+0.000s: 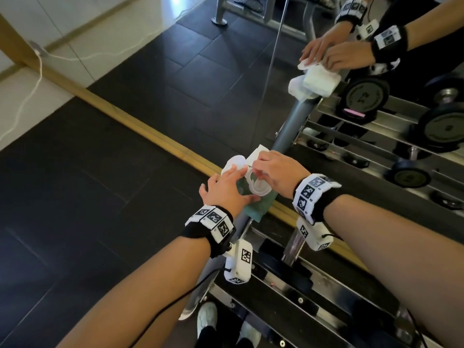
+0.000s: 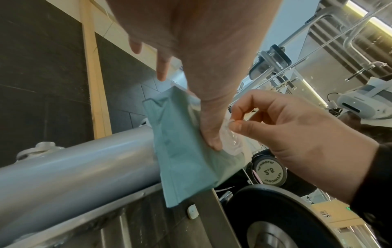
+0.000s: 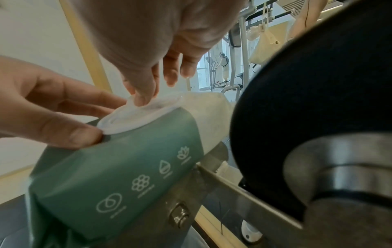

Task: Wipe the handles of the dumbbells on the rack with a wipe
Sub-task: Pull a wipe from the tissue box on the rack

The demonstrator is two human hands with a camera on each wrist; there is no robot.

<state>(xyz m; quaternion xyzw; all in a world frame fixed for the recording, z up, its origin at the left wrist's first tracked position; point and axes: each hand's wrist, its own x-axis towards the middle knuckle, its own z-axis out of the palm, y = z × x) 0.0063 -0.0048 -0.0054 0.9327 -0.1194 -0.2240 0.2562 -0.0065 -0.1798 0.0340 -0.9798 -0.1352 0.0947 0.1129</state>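
A green and white wipes pack (image 1: 263,204) (image 2: 182,151) (image 3: 118,167) lies on the grey rack tube (image 2: 74,167), its round lid (image 1: 236,162) flipped open. My left hand (image 1: 226,184) (image 3: 53,109) rests on the pack with straight fingers, its thumb (image 2: 212,134) pressing the green side. At the pack's opening my right hand (image 1: 258,169) (image 2: 233,122) pinches a white wipe (image 3: 135,109) between thumb and fingertips. A dumbbell sits on the rack just under my right wrist, with a steel handle (image 1: 292,249) (image 3: 339,167) and a black head (image 3: 307,83) (image 2: 275,218).
A mirror (image 1: 226,71) right behind the rack reflects my hands, the pack and more dumbbells (image 1: 364,96). The wooden baseboard (image 1: 150,131) runs along it. Dark floor tiles (image 1: 75,197) lie to the left, with a white cable (image 1: 27,96). The steel rack rails (image 1: 301,297) run to the lower right.
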